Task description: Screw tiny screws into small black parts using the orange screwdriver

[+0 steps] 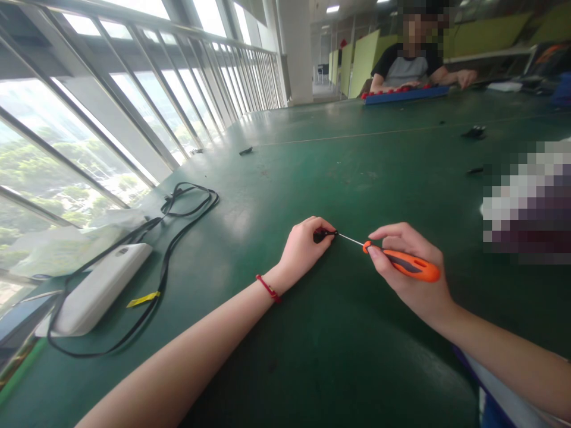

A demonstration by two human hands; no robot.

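Observation:
My left hand [304, 245] rests on the green table [312, 356] with its fingers pinched on a small black part [319, 235]. A red string sits on that wrist. My right hand [408, 267] is wrapped round the orange handle of a screwdriver [410, 265]. The thin metal shaft runs left, and its tip meets the black part between my left fingers. Both hands sit near the table's middle, close to each other.
A white power bank [100, 288] with a looped black cable [178, 220] lies at the left by the window railing. Small black parts [473, 132] are scattered further back. Another person sits at the far end behind a blue tray [405, 94].

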